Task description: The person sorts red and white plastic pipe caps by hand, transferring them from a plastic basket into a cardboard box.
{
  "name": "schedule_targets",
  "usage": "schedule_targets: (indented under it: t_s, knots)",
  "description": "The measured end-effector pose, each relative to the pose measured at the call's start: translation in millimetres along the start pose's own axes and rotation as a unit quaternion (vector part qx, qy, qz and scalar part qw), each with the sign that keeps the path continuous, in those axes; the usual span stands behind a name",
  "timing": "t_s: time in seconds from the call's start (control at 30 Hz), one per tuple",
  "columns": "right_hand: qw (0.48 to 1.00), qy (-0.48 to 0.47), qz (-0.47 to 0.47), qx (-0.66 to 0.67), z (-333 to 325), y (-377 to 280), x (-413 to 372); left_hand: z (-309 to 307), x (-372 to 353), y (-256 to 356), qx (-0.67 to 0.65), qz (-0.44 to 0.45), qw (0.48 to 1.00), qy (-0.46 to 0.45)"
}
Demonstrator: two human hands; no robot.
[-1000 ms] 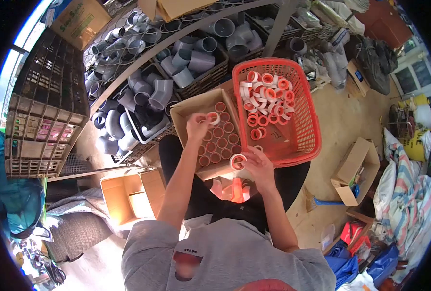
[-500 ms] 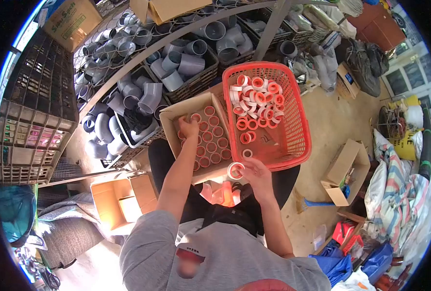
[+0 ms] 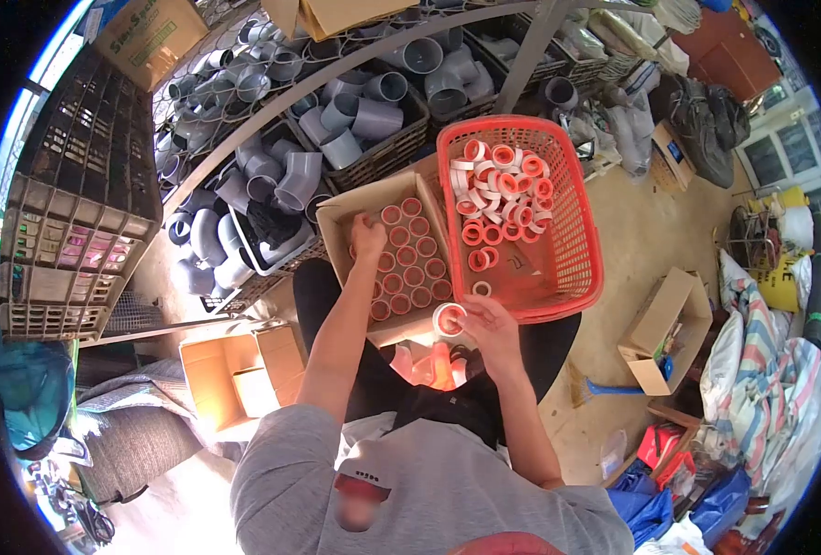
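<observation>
Since the left hand [image 3: 369, 239] moved to the carton's [image 3: 335, 220] left side, placement appears underway; its grip, obscured, cannot be told. Right hand [image 3: 496, 333]: fingers closed on one white-and-red ring [image 3: 439, 321], near carton. Carton: upright rings [image 3: 426, 247], rows. Red basket [image 3: 538, 289]: similar rings, heaped.

Shirt print [image 3: 359, 504] blurred, top cardboard box [image 3: 341, 16] cut off

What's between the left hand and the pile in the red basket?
Between the left hand and the pile are rings in the box, then the box wall and basket wall. The head view shows this.
</observation>
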State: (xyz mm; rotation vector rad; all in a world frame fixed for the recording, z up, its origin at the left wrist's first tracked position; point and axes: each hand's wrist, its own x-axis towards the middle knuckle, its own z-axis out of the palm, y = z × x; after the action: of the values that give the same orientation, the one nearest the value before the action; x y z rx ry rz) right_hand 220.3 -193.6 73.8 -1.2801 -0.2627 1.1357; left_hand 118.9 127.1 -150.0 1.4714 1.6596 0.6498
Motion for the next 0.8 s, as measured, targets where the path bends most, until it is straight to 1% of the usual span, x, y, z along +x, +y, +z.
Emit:
schedule_targets:
  t_s: [0.07,0.1,0.17,0.2,0.27,0.3,0.37,0.4,0.47,0.5,0.53,0.57,0.6,0.67,0.7,0.77,0.8]
  knots:
    - [1.000,-0.010,-0.007,-0.009,0.2,0.5,1.4,-12.9,-11.2,0.6,0.077,0.076,0.994,-0.016]
    - [0.999,-0.020,-0.019,-0.020,0.7,0.3,2.2,-11.6,-7.7,-7.8,0.078,0.074,0.994,-0.014]
    - [0.999,-0.021,-0.015,-0.021,4.5,-4.8,0.7,-4.1,6.3,-26.8,0.189,0.082,0.970,-0.127]
    - [0.999,-0.020,-0.013,-0.021,5.8,-6.7,-0.2,-6.4,1.9,-22.9,0.189,0.082,0.970,-0.126]
    - [1.000,-0.018,-0.016,-0.014,5.7,-5.2,0.5,-8.0,-9.6,-15.0,0.182,0.055,0.971,-0.145]
    - [1.000,-0.015,-0.018,-0.008,5.5,-4.6,0.6,-8.7,-11.7,-13.7,0.182,0.057,0.971,-0.145]
    - [1.000,-0.008,-0.017,-0.004,5.9,-4.9,-0.9,-8.4,-17.6,-12.5,0.165,0.102,0.978,-0.076]
    - [1.000,-0.003,-0.016,-0.001,5.2,-5.1,-2.1,-7.2,-15.7,-18.0,0.165,0.102,0.978,-0.078]
    - [1.000,-0.006,-0.019,-0.003,-0.4,-0.5,-2.7,-6.6,-7.5,-33.4,0.214,0.226,0.949,-0.056]
    - [1.000,-0.011,-0.024,-0.005,-2.4,0.7,-2.1,-14.2,-11.6,-21.7,0.214,0.226,0.949,-0.056]
    - [1.000,-0.012,-0.024,-0.004,-2.9,-0.6,-3.0,-29.8,-19.8,0.1,0.255,0.155,0.945,-0.137]
    - [1.000,-0.009,-0.015,-0.001,-2.8,-3.2,-3.6,-39.1,-24.0,14.2,0.292,0.083,0.928,-0.215]
    - [1.000,-0.005,-0.005,0.001,-2.6,-4.5,-3.8,-37.1,-21.0,13.6,0.293,0.083,0.928,-0.214]
    - [1.000,0.001,-0.010,-0.003,-3.5,-4.7,-1.8,-29.3,-14.2,14.7,0.302,0.040,0.930,-0.205]
    - [1.000,0.007,-0.013,-0.009,-4.5,-4.5,-2.0,-26.4,-12.6,11.1,0.302,0.041,0.930,-0.207]
    - [1.000,0.003,-0.019,-0.008,-5.6,-4.9,-0.8,-22.8,-6.6,4.6,0.251,0.142,0.955,-0.075]
    - [1.000,-0.004,-0.024,-0.008,-5.9,-4.8,-0.5,-20.7,-3.1,1.8,0.250,0.143,0.955,-0.076]
